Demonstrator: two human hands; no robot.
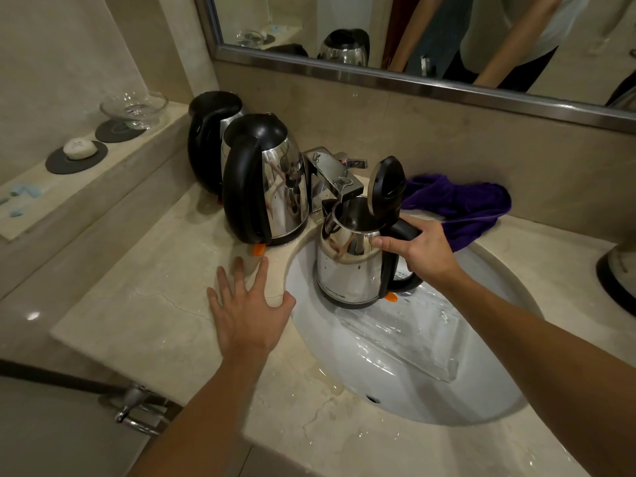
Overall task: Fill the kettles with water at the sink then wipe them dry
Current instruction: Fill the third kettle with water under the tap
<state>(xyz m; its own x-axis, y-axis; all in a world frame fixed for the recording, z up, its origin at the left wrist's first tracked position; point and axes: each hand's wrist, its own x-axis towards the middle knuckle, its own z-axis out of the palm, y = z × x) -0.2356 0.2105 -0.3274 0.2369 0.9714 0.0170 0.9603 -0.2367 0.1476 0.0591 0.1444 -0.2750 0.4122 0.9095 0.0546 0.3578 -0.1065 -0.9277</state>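
Clearly the open kettle is held where it is so that its mouth sits right under the chrome faucet: it hangs inside the white sink basin, near the basin's back-left rim, with its black lid tipped upright and out of the spout's way. No stream of water is visible, so I cannot tell whether filling has begun. The right hand grips the black handle at its top, fingers curled around it and the thumb reaching toward the steel rim, which keeps the body level.

The left hand lies flat on the marble countertop at the basin's left edge, fingers straight and spread, holding nothing; it looks like a brace while the person leans in.

Two more kettles wait at the countertop's back-left corner: a closed steel kettle with its handle toward the front, touching the basin's rim, and a darker rear kettle just behind it. They are parked beside the faucet, probably within easy reach for their turn or set aside already. A purple cloth is bunched on the countertop behind the basin, right of the faucet, handy for the drying step. Part of another kettle shows at the countertop's right edge.
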